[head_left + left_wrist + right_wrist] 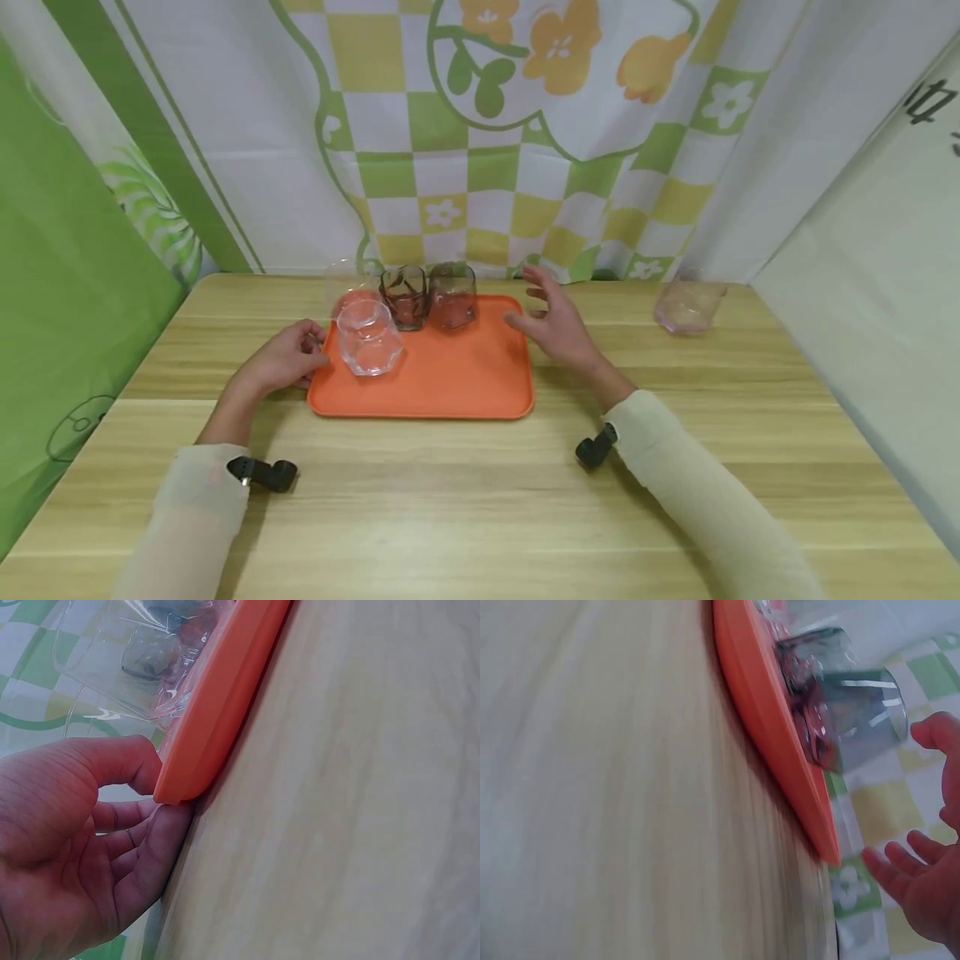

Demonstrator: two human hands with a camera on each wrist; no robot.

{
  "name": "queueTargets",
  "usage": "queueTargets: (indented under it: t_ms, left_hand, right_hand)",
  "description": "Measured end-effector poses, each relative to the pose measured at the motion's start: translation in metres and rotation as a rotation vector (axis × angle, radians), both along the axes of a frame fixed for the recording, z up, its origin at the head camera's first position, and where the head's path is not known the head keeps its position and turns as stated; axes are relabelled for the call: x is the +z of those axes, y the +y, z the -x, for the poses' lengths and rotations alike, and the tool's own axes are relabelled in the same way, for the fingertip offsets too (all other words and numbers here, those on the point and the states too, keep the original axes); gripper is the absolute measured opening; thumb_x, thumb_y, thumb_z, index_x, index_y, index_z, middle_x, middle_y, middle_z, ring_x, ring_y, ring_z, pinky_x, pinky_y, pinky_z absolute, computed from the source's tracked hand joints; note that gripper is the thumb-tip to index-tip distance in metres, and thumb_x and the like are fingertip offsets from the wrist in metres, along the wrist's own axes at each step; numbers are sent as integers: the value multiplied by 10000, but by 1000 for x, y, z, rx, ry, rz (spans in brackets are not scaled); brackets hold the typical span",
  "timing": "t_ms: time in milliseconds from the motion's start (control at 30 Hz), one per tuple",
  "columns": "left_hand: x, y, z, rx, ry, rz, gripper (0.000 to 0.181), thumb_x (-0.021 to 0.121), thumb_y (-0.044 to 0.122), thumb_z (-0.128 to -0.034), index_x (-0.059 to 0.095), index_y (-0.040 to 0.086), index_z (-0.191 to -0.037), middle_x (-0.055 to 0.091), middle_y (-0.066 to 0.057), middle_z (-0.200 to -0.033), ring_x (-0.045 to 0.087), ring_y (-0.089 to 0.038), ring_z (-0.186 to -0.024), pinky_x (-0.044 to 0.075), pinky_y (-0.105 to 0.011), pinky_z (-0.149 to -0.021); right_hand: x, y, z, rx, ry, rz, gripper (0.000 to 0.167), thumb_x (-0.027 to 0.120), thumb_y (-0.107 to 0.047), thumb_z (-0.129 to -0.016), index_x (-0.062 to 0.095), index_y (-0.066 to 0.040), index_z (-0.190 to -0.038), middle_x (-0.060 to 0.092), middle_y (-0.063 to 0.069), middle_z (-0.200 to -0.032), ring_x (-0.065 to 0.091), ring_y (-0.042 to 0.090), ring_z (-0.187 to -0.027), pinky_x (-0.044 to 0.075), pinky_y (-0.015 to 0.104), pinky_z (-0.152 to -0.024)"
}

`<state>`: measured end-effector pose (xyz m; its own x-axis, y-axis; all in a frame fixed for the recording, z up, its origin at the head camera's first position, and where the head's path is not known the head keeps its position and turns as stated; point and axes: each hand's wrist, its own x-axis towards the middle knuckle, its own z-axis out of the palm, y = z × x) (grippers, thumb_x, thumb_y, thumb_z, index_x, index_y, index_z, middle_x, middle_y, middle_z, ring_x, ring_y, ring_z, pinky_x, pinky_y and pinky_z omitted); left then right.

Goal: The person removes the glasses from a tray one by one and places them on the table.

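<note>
An orange tray lies on the wooden table with several glasses along its left and back. My left hand pinches the tray's left rim, thumb on top and fingers beneath, as the left wrist view shows. Above the tray's back right corner, my right hand is spread and holds nothing. Nearest to it on the tray stands a smoky grey glass, beside a dark patterned glass. A clear faceted glass stands at the front left, with another clear glass behind it.
A pinkish clear glass stands apart on the table at the back right. Behind the table's far edge hangs a checked floral curtain. A green cloth hangs on the left, and a pale wall is on the right.
</note>
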<state>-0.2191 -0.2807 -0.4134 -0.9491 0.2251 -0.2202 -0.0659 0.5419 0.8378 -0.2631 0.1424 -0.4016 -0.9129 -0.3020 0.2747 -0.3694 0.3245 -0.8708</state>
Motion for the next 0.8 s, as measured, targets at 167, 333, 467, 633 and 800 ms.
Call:
queueTargets:
  t_ms: [167, 333, 467, 633, 800]
  left_hand:
    - [0, 0, 0, 8, 0, 1, 392, 611, 17, -931, 407, -101, -1244, 467, -159, -962, 614, -212, -683, 592, -347, -583]
    - [1, 0, 0, 4, -7, 4, 393, 604, 21, -943, 402, -104, -1256, 469, -159, -964, 614, -216, -693, 595, -355, -592]
    - [1, 0, -1, 3, -10, 2, 386, 599, 17, -947, 401, -104, -1256, 476, -159, -959, 613, -215, -691, 592, -352, -590]
    - [-1, 0, -1, 0, 1, -19, 384, 604, 3, -934, 403, -107, -1242, 485, -155, -944, 614, -216, -675, 590, -346, -576]
    - [-1, 0, -1, 0, 3, -22, 394, 605, 4, -935, 399, -110, -1250, 483, -159, -950, 613, -216, -677, 591, -348, -576]
  right_hand:
    - [-5, -22, 3, 54, 10, -102, 902, 810, -231, -912, 263, -65, -1609, 321, 214, -1592, 360, 420, -1420, 444, 574, -1032]
    - [-9, -37, 6, 66, -16, -152, 951, 834, -277, -888, 248, -89, -1613, 304, 220, -1590, 376, 405, -1404, 467, 549, -1004]
    - [-9, -49, 9, 65, -36, -136, 977, 857, -264, -866, 247, -88, -1608, 301, 226, -1591, 388, 409, -1396, 419, 557, -1069]
    - [-8, -62, 11, 47, -44, -140, 1018, 875, -260, -848, 224, -91, -1613, 299, 200, -1603, 340, 373, -1446, 369, 537, -1121]
    - [-5, -71, 12, 38, -38, -149, 1047, 878, -274, -843, 198, -94, -1618, 303, 188, -1598, 333, 352, -1450, 359, 537, -1126]
